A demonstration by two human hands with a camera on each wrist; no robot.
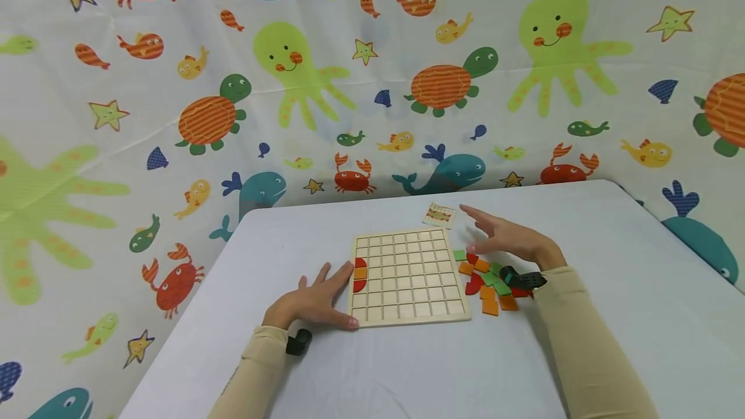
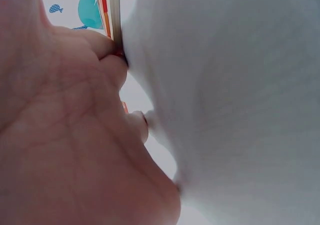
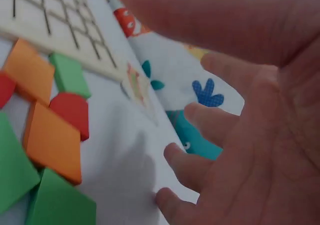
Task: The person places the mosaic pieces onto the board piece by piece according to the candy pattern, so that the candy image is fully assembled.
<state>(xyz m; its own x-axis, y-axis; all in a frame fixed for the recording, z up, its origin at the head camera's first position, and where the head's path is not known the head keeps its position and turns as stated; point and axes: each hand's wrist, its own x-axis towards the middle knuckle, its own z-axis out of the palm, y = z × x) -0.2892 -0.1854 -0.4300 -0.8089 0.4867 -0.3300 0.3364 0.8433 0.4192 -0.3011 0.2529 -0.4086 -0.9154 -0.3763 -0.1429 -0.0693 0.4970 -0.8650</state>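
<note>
A square wooden grid board [image 1: 414, 271] lies on the white table. In its left column sit a red rounded piece [image 1: 360, 262], an orange square [image 1: 360, 273] and another red rounded piece [image 1: 359, 286], one below the other. My left hand [image 1: 308, 304] rests on the table along the board's left side, fingers spread, thumb at the lower left corner. Held over the table at the board's upper right, my right hand [image 1: 512, 239] has extended, parted fingers and nothing in it. Beneath and beside it lie loose orange [image 3: 52, 142], green [image 3: 70, 75] and red [image 3: 70, 112] pieces.
A small printed card [image 1: 439, 215] lies behind the board's top edge. The loose pile reaches from the board's right edge to under the right wrist, where a dark wristband [image 1: 522, 278] hides part of it. A sea-animal cloth [image 1: 372, 83] hangs behind the table.
</note>
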